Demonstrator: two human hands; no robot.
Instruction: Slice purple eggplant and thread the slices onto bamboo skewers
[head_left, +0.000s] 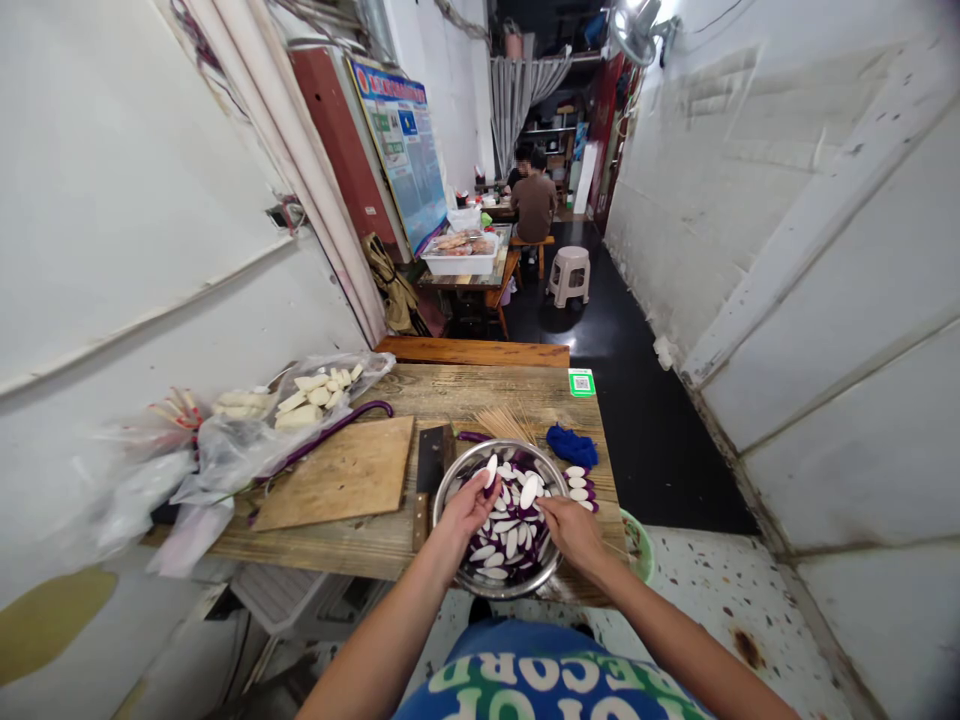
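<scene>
A metal bowl full of white eggplant slices with purple skin stands at the table's front edge. Over its left side, my left hand pinches one eggplant slice. My right hand is closed at the bowl's right rim, an eggplant slice at its fingertips. A thin bamboo skewer seems to stick out behind that hand, mostly hidden by it. Loose bamboo skewers lie behind the bowl. More eggplant slices lie in a row to the right.
Left of the bowl are a cleaver, a wooden cutting board, a whole eggplant and plastic bags of cut food. A blue cloth-like bundle lies at the right. Below stands a green basin. People sit farther back.
</scene>
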